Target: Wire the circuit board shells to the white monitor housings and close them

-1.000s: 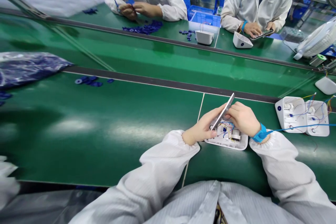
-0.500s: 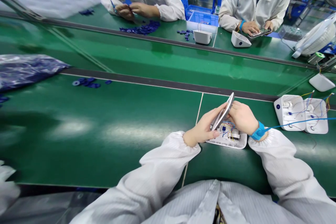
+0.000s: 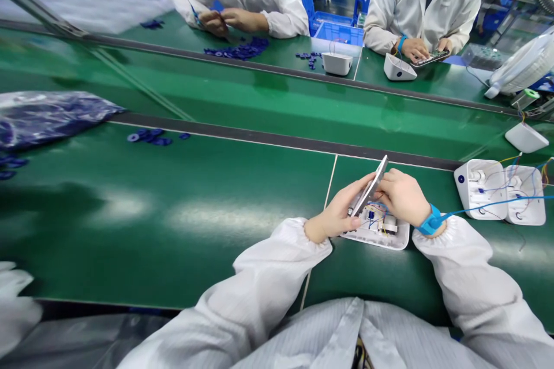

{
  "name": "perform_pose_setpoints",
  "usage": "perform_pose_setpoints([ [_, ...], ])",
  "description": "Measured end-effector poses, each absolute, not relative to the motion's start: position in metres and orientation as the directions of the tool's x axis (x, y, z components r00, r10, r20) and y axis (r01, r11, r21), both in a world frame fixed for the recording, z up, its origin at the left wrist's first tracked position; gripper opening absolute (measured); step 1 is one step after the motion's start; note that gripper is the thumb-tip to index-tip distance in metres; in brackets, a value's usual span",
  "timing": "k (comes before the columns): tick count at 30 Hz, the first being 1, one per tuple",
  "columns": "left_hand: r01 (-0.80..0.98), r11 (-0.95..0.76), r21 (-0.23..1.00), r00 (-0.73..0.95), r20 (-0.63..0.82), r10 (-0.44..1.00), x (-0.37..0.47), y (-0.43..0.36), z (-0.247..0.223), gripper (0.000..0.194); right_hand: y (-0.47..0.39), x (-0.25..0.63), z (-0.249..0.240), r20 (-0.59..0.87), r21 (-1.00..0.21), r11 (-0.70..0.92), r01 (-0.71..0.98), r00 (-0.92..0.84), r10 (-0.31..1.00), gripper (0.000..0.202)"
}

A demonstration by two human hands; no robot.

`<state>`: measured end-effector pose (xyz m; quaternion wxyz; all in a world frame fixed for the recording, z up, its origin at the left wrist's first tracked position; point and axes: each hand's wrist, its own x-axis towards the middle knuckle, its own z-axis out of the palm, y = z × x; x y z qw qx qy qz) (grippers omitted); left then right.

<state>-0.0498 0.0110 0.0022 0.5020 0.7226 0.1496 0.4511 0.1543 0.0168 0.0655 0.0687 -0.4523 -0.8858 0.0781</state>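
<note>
A flat panel [image 3: 367, 189] with a pale edge is tilted up over an open white housing [image 3: 396, 241] on the green bench. My left hand [image 3: 335, 214] grips the panel by its left side, thumb near the lower end. Close against the panel's right face is my right hand [image 3: 403, 196], fingers bent; their tips and whatever they pinch are hidden behind the panel. Wires and a small blue part [image 3: 371, 215] show inside the housing. A blue wrist strap [image 3: 429, 221] with a cord circles my right wrist.
Two open white housings [image 3: 482, 190] with wires stand at the right. Blue discs [image 3: 151, 136] and a plastic bag [image 3: 52, 118] lie at the left. Across the raised green divider [image 3: 268, 95], two people in white coats handle parts. A white fan [image 3: 521, 63] is at the upper right.
The whole view has shifted slightly, with the scene a little further right and down. The panel leans slightly more, and both hands keep nearly the same pose.
</note>
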Motion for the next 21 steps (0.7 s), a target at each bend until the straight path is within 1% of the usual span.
perform_pose_setpoints([
  [3, -0.200, -0.507, 0.838, 0.564, 0.522, 0.640, -0.049, 0.012, 0.003, 0.090, 0.019, 0.153, 0.063, 0.085, -0.185, 0.612, 0.769, -0.608, 0.789, 0.015],
  [6, -0.181, -0.527, 0.830, 0.566, 0.526, 0.634, -0.048, 0.012, 0.002, 0.092, 0.021, 0.152, 0.059, 0.123, -0.212, 0.637, 0.741, -0.627, 0.769, 0.016],
  [9, -0.198, -0.486, 0.851, 0.555, 0.506, 0.660, -0.048, 0.011, 0.002, 0.092, 0.022, 0.154, 0.057, 0.125, -0.274, 0.619, 0.736, -0.611, 0.782, 0.017],
  [12, -0.227, -0.414, 0.882, 0.541, 0.467, 0.699, -0.048, 0.010, 0.002, 0.096, 0.021, 0.159, 0.065, 0.114, -0.378, 0.567, 0.732, -0.571, 0.813, 0.020],
  [16, -0.257, -0.364, 0.895, 0.545, 0.445, 0.710, -0.048, 0.009, 0.006, 0.096, 0.015, 0.164, 0.089, 0.042, -0.543, 0.522, 0.658, -0.599, 0.799, 0.037],
  [17, -0.253, -0.365, 0.896, 0.547, 0.444, 0.710, -0.048, 0.009, 0.006, 0.096, 0.012, 0.163, 0.094, 0.013, -0.563, 0.512, 0.649, -0.612, 0.791, 0.037],
  [19, -0.245, -0.372, 0.895, 0.549, 0.445, 0.708, -0.048, 0.008, 0.007, 0.094, 0.006, 0.157, 0.100, -0.048, -0.573, 0.484, 0.661, -0.617, 0.786, 0.028],
  [21, -0.246, -0.382, 0.891, 0.545, 0.453, 0.706, -0.048, 0.008, 0.006, 0.094, 0.002, 0.152, 0.100, -0.100, -0.572, 0.423, 0.703, -0.571, 0.815, 0.024],
])
